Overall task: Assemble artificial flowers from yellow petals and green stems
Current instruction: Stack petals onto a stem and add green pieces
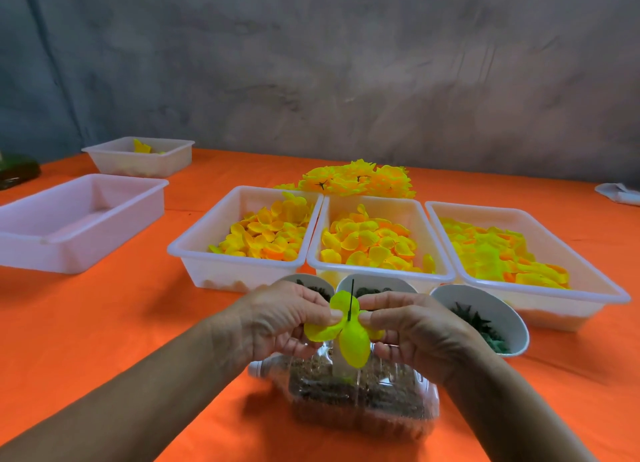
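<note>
Nearest, a clear bottle (363,396) lies on its side on the orange cloth (104,323), holding dark fill. Above it, left hand (284,318) and right hand (412,326) both pinch a yellow petal piece (349,337) from either side; a thin green stem (351,299) stands upright through its centre. Behind the hands, three white cups (485,309) hold dark green parts. Beyond, three trays (239,267) contain loose petals. Farthest, finished flowers (360,179) are piled by the wall.
</note>
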`<move>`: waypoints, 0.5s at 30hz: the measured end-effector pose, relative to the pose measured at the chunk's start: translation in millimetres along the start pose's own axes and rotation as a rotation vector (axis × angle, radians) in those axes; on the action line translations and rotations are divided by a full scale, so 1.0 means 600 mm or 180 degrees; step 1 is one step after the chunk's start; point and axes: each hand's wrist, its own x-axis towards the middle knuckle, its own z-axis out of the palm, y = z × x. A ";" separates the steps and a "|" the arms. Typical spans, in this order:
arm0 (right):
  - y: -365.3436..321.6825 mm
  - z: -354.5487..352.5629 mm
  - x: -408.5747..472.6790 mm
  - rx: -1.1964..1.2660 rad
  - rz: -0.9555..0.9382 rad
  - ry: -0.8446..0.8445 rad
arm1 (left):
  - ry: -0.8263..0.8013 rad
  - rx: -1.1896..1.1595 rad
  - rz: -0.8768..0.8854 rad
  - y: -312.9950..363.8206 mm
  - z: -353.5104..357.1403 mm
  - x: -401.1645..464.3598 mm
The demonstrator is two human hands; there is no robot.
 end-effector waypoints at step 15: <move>-0.002 0.004 -0.005 -0.0346 -0.0073 -0.0020 | -0.0070 -0.0018 0.0000 -0.004 -0.003 -0.002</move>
